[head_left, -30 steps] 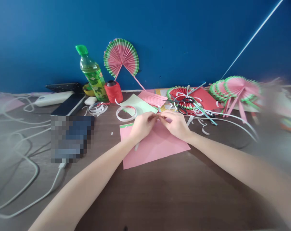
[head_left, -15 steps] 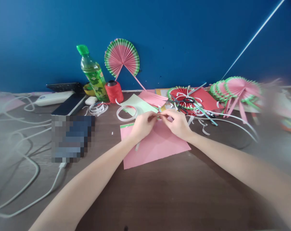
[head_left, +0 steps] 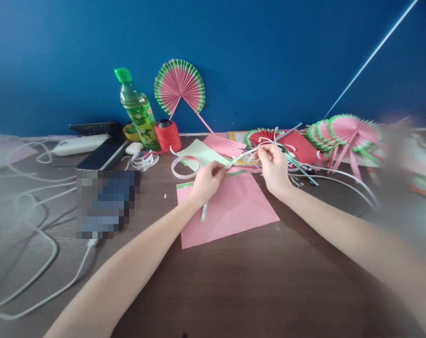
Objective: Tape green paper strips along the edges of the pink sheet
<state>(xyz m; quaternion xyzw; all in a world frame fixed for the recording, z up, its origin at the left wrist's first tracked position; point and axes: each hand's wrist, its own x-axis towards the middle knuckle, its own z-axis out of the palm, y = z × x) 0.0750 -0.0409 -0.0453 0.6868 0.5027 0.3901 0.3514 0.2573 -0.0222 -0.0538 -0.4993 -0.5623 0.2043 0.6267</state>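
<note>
A narrow white tape strip (head_left: 241, 157) stretches slantwise between my two hands, above the far edge of a pink paper sheet (head_left: 230, 211). My left hand (head_left: 208, 182) pinches its lower end, and another length of whitish strip (head_left: 204, 212) shows below that hand over the sheet. Higher and to the right, my right hand (head_left: 273, 168) is closed on the strip's other end, with thumb and fingertips together. Along the sheet's far edge runs a green band (head_left: 184, 185), partly hidden by my left hand. A tape roll (head_left: 185, 167) lies just beyond my left hand.
Behind the sheet lie light green paper (head_left: 195, 152), pleated pink paper (head_left: 223, 144) and a red thread spool (head_left: 168, 135). A green bottle (head_left: 138, 112) leans near the blue wall. Paper fans (head_left: 353, 131) and scraps are at right; a phone (head_left: 109, 202) and cables at left.
My hands were together over the sheet's far edge. My right hand has moved right and up, drawing the white strip out between them; the left has stayed almost in place.
</note>
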